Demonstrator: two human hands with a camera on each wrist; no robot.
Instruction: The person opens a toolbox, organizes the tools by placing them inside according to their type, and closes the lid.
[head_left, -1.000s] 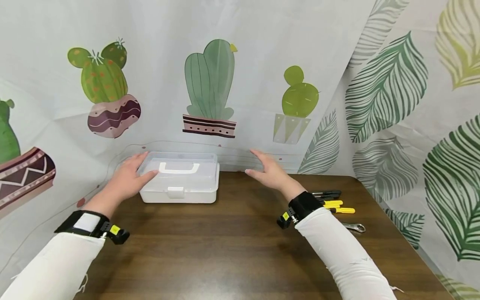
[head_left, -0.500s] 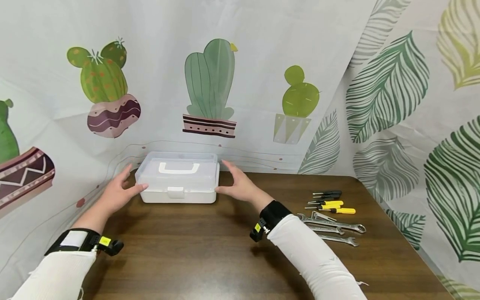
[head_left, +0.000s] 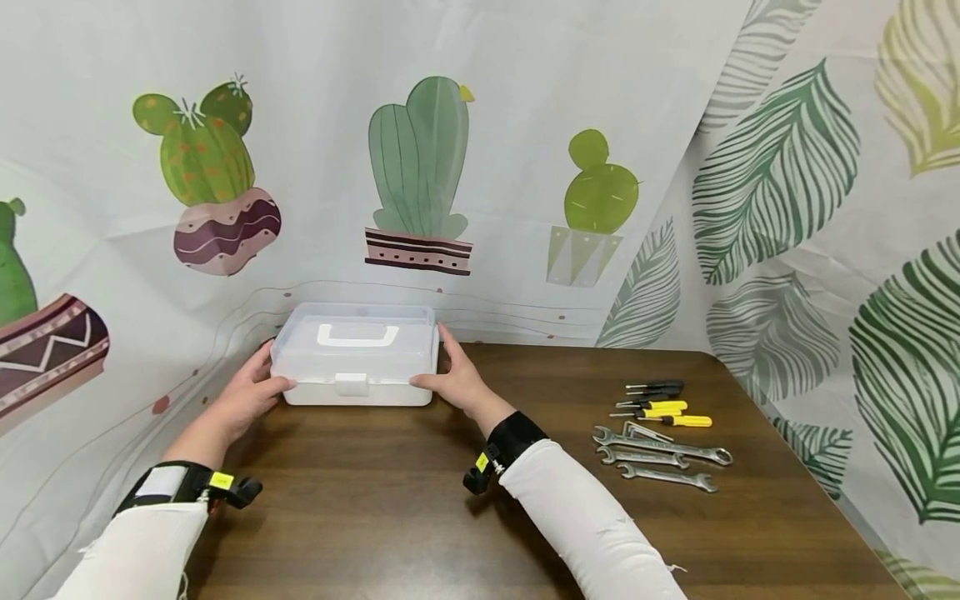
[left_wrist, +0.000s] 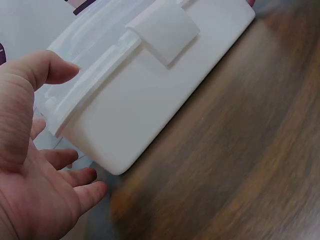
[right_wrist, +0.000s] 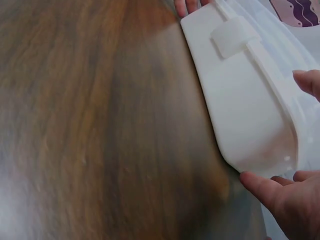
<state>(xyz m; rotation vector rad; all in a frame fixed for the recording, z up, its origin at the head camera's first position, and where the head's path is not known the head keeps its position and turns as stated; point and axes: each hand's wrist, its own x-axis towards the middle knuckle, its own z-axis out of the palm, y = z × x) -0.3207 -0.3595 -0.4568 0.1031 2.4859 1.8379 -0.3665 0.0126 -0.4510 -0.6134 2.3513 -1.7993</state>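
Note:
A white storage box (head_left: 390,393) with a clear lid, white carry handle (head_left: 357,336) and front latch (head_left: 351,384) stands at the back of the table, its lid down. My left hand (head_left: 243,400) is at the box's left end, thumb by the front corner; in the left wrist view its fingers (left_wrist: 90,195) lie loosely beside the end wall, the thumb over the lid edge. Around the right end is my right hand (head_left: 461,383). In the right wrist view one fingertip (right_wrist: 246,176) meets the lower corner and the thumb (right_wrist: 307,82) stands off the lid.
On the table's right side lie black-handled screwdrivers (head_left: 660,388), yellow-handled screwdrivers (head_left: 686,421), hex keys (head_left: 647,432) and several wrenches (head_left: 671,477). A printed cloth (head_left: 517,167) hangs directly behind the box. The table (head_left: 405,500) is dark wood.
My right hand has come left from the open table to the box's right end. My left hand has dropped from above the lid to the left end. The box has stayed put.

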